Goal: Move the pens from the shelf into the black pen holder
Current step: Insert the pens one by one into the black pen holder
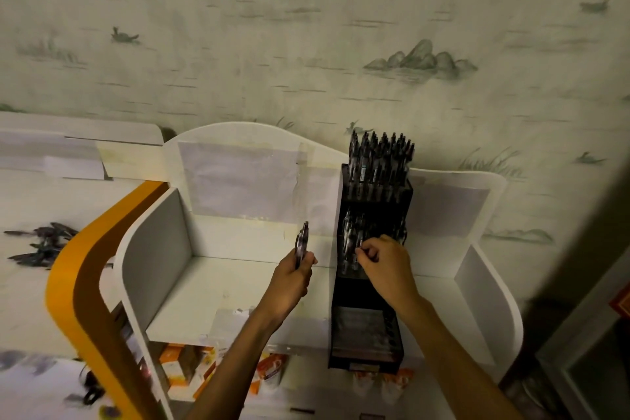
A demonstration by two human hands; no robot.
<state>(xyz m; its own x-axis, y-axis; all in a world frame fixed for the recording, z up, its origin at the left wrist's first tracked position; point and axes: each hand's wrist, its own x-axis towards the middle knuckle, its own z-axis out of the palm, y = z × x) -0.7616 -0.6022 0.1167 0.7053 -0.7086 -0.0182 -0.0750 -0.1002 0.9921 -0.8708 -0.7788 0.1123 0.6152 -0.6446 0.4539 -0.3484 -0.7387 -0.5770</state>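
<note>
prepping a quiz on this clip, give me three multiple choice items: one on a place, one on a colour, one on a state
1. Where are the loose pens lying?
A. far left surface
B. right of the holder
C. on the floor

2. What colour is the pen holder?
A. white
B. orange
C. black

3. What is the left hand doing?
A. resting flat
B. gripping pens
C. pressing the wall

Key: 1 A, they lie left of the orange band; 2 C, it is dark against the white shelf; 3 B, pens stick up from its fingers.

White curved-sided shelf (238,283): tall black tiered pen holder (366,334) standing on its right part; patches of tape (231,317) near front edge.
</note>
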